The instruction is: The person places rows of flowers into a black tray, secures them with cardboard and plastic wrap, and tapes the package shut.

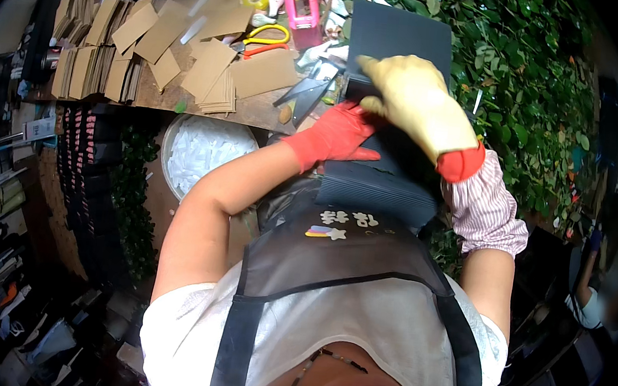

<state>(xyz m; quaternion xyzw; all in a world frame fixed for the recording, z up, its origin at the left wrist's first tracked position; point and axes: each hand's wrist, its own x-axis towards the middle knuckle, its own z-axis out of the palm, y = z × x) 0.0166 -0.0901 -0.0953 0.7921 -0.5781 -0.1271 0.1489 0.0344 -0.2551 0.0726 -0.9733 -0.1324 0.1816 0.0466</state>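
Observation:
My left hand (pixel 343 134), in a red rubber glove, rests on a dark sheet (pixel 398 151) with its thumb spread along it. Its fingertips run in under my right hand. A yellow glove with a red cuff covers my right hand (pixel 417 100). Its forefinger lies on top of a flat black board (pixel 399 33), and its thumb is below the board's near edge. My right palm hides what lies beneath it. Close to my apron, a stack of black sheets (pixel 377 189) shows its layered edges towards me.
Left on the wooden table (pixel 166 100) lie brown cardboard pieces (pixel 265 72), scissors (pixel 314 92), yellow-and-orange-handled cutters (pixel 266 38) and a pink tape dispenser (pixel 300 5). A tub of white strips (pixel 206 154) stands below the table edge. Leafy stems (pixel 512 90) fill the right.

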